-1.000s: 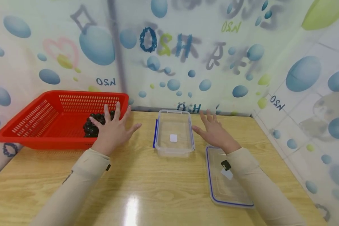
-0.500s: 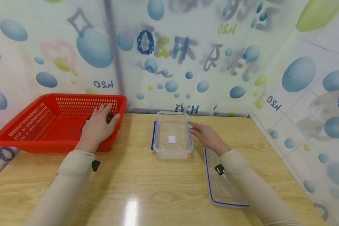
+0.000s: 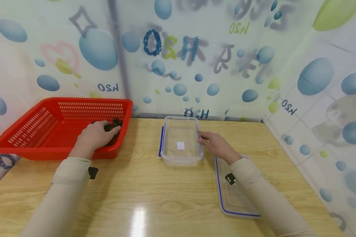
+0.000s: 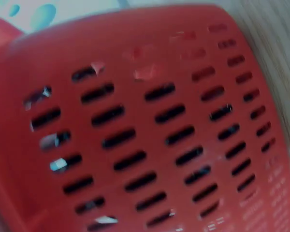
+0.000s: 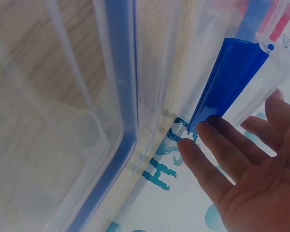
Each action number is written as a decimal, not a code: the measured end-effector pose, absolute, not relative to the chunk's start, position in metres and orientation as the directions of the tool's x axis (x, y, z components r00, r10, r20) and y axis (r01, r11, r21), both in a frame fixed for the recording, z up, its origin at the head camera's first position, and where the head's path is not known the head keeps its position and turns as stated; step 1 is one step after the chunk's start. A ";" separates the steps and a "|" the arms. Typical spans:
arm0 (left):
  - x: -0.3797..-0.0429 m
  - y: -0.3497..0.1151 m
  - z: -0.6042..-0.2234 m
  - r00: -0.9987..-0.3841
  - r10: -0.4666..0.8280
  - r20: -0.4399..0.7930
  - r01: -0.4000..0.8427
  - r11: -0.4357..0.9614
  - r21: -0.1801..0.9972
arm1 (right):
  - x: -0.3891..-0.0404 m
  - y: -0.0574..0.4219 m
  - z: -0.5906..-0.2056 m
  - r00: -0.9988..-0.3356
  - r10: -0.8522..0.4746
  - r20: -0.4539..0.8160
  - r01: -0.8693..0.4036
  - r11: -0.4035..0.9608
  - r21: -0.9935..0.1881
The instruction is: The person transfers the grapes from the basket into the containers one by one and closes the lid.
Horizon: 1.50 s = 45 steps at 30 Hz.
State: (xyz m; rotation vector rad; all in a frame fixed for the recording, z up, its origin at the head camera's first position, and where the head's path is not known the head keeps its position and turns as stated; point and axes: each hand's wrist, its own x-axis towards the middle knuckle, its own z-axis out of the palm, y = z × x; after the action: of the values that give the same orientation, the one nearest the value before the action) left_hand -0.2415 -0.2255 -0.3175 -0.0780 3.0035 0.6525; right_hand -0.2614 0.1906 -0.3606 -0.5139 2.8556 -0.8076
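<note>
Left grip: my left grip (image 3: pixel 93 135) has dropped from spread above the red basket (image 3: pixel 47 152) to down inside it, bent over the dark grape-like cluster (image 3: pixel 116 122); my fingertips are hidden, so I cannot tell whether they hold any.
Right grip: half a second ago my right grip (image 3: pixel 216 144) was already by the clear box (image 3: pixel 181 130); it remains there, loosely unfolded, clasping nothing, fingertips at the blue latch (image 5: pixel 227 82).
Cluster: under and just right of my left thumb, within the basket.
Meaning: I judge I've gone from reaching to picking, with the right grip steadying the box.
Basket edges: the right rim rises just beyond my left thumb, so I'd call for a lift first; the floor lies open to the left of that grip.
Lid: the loose lid (image 3: pixel 229 197) lies under my right forearm, nearer me than the right grip.
Worktop: the worktop (image 3: pixel 148 184) runs open between basket and box, right of my left grip.
Wall: the printed wall (image 3: pixel 181 77) stands beyond both grips, limiting forward room.
</note>
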 end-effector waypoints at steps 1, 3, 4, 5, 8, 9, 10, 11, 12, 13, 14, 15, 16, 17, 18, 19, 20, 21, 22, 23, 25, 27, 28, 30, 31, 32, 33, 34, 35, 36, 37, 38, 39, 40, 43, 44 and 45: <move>-0.241 -0.227 -0.317 -0.996 -0.012 -0.089 -0.048 0.911 0.411 | -0.261 0.191 -0.361 -0.934 -0.357 -0.035 -0.287 0.802 -0.524; -0.240 -0.232 -0.315 -0.993 0.039 -0.115 -0.013 0.908 0.420 | -0.261 0.191 -0.361 -0.935 -0.353 -0.041 -0.283 0.808 -0.516; -0.240 -0.234 -0.314 -0.990 0.066 -0.126 0.006 0.904 0.427 | -0.261 0.191 -0.361 -0.935 -0.351 -0.042 -0.281 0.810 -0.514; -0.240 -0.237 -0.313 -0.986 0.093 -0.137 0.025 0.902 0.432 | -0.261 0.191 -0.362 -0.936 -0.349 -0.042 -0.279 0.811 -0.515; -0.239 -0.244 -0.310 -0.974 0.150 -0.168 0.058 0.890 0.453 | -0.261 0.190 -0.363 -0.939 -0.342 -0.036 -0.274 0.807 -0.523; -0.239 -0.246 -0.310 -0.972 0.162 -0.172 0.069 0.890 0.451 | -0.261 0.189 -0.363 -0.940 -0.340 -0.035 -0.272 0.805 -0.528; -0.239 -0.248 -0.310 -0.970 0.170 -0.175 0.075 0.889 0.451 | -0.261 0.188 -0.363 -0.940 -0.338 -0.034 -0.269 0.801 -0.535; -0.240 -0.250 -0.311 -0.969 0.174 -0.175 0.080 0.892 0.444 | -0.261 0.187 -0.364 -0.941 -0.336 -0.034 -0.265 0.798 -0.542; -0.240 -0.251 -0.312 -0.970 0.176 -0.169 0.086 0.895 0.437 | -0.261 0.186 -0.364 -0.942 -0.334 -0.036 -0.261 0.794 -0.548; -0.241 -0.252 -0.313 -0.971 0.174 -0.162 0.090 0.900 0.427 | -0.261 0.185 -0.365 -0.944 -0.329 -0.039 -0.253 0.792 -0.556; -0.242 -0.252 -0.314 -0.973 0.168 -0.158 0.089 0.905 0.417 | -0.261 0.184 -0.365 -0.944 -0.326 -0.041 -0.249 0.790 -0.560; -0.242 -0.251 -0.314 -0.975 0.163 -0.154 0.089 0.911 0.404 | -0.260 0.184 -0.365 -0.945 -0.323 -0.042 -0.245 0.788 -0.564; -0.244 -0.250 -0.315 -0.976 0.157 -0.151 0.087 0.916 0.392 | -0.260 0.184 -0.365 -0.946 -0.322 -0.044 -0.242 0.787 -0.567; -0.245 -0.249 -0.315 -0.977 0.152 -0.148 0.086 0.922 0.378 | -0.260 0.184 -0.365 -0.946 -0.320 -0.045 -0.240 0.788 -0.567; -0.245 -0.247 -0.315 -0.978 0.147 -0.150 0.083 0.927 0.367 | -0.260 0.184 -0.365 -0.947 -0.318 -0.046 -0.237 0.788 -0.568; -0.246 -0.246 -0.315 -0.978 0.142 -0.154 0.078 0.930 0.359 | -0.260 0.185 -0.365 -0.947 -0.318 -0.046 -0.237 0.789 -0.567; -0.247 -0.245 -0.315 -0.978 0.139 -0.157 0.076 0.933 0.351 | -0.259 0.185 -0.365 -0.947 -0.319 -0.046 -0.239 0.790 -0.565; -0.247 -0.244 -0.315 -0.978 0.139 -0.156 0.078 0.935 0.346 | -0.260 0.186 -0.365 -0.946 -0.320 -0.046 -0.241 0.792 -0.560; -0.247 -0.243 -0.315 -0.978 0.138 -0.155 0.078 0.936 0.344 | -0.260 0.186 -0.365 -0.946 -0.321 -0.046 -0.242 0.794 -0.558; -0.246 -0.243 -0.315 -0.979 0.137 -0.154 0.077 0.935 0.346 | -0.260 0.187 -0.365 -0.946 -0.322 -0.046 -0.244 0.795 -0.555; -0.245 -0.241 -0.316 -0.980 0.136 -0.146 0.078 0.933 0.351 | -0.260 0.188 -0.365 -0.944 -0.326 -0.042 -0.250 0.796 -0.552; -0.244 -0.241 -0.316 -0.982 0.137 -0.128 0.084 0.931 0.355 | -0.260 0.188 -0.365 -0.943 -0.329 -0.040 -0.253 0.794 -0.553; -0.244 -0.240 -0.317 -0.984 0.136 -0.118 0.086 0.930 0.357 | -0.260 0.189 -0.365 -0.943 -0.330 -0.040 -0.254 0.791 -0.556; -0.243 -0.240 -0.317 -0.987 0.131 -0.096 0.087 0.926 0.367 | -0.260 0.189 -0.365 -0.943 -0.329 -0.041 -0.251 0.789 -0.561; -0.242 -0.239 -0.318 -0.989 0.127 -0.079 0.089 0.925 0.370 | -0.260 0.190 -0.365 -0.944 -0.328 -0.044 -0.247 0.787 -0.566; -0.241 -0.239 -0.318 -0.991 0.122 -0.059 0.091 0.923 0.374 | -0.260 0.190 -0.365 -0.944 -0.326 -0.045 -0.244 0.786 -0.568; -0.240 -0.238 -0.319 -0.993 0.112 -0.036 0.090 0.921 0.379 | -0.260 0.190 -0.365 -0.945 -0.324 -0.046 -0.242 0.785 -0.570; -0.239 -0.238 -0.319 -0.995 0.100 -0.009 0.089 0.919 0.385 | -0.261 0.191 -0.365 -0.945 -0.323 -0.048 -0.240 0.786 -0.570; -0.238 -0.237 -0.320 -0.996 0.083 0.022 0.085 0.916 0.393 | -0.261 0.191 -0.365 -0.946 -0.320 -0.050 -0.237 0.787 -0.569; -0.237 -0.237 -0.321 -0.996 0.064 0.059 0.082 0.913 0.399 | -0.261 0.191 -0.366 -0.947 -0.319 -0.050 -0.235 0.788 -0.569; -0.235 -0.236 -0.321 -0.994 0.044 0.101 0.081 0.910 0.406 | -0.261 0.191 -0.366 -0.947 -0.317 -0.052 -0.232 0.788 -0.570; -0.234 -0.235 -0.321 -0.990 0.019 0.143 0.078 0.906 0.417 | -0.262 0.191 -0.366 -0.948 -0.315 -0.051 -0.232 0.788 -0.571; -0.233 -0.234 -0.320 -0.983 -0.007 0.186 0.075 0.900 0.430 | -0.262 0.191 -0.367 -0.948 -0.315 -0.052 -0.230 0.787 -0.572; -0.232 -0.234 -0.319 -0.973 -0.031 0.231 0.077 0.893 0.443 | -0.262 0.191 -0.367 -0.948 -0.315 -0.053 -0.229 0.787 -0.573; -0.229 -0.229 -0.311 -0.930 -0.090 0.356 0.097 0.875 0.475 | -0.262 0.191 -0.366 -0.947 -0.316 -0.057 -0.226 0.782 -0.581; -0.229 -0.227 -0.308 -0.910 -0.102 0.402 0.115 0.869 0.481 | -0.262 0.191 -0.366 -0.946 -0.318 -0.059 -0.226 0.781 -0.582; -0.228 -0.225 -0.304 -0.889 -0.112 0.443 0.134 0.863 0.487 | -0.262 0.191 -0.365 -0.945 -0.321 -0.061 -0.228 0.782 -0.580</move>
State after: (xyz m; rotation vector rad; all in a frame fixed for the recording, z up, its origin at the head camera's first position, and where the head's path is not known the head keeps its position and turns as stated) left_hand -0.2282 -0.2248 -0.3045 0.0217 3.4828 0.9743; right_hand -0.2624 0.1906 -0.3652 -0.4367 2.8163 -0.8872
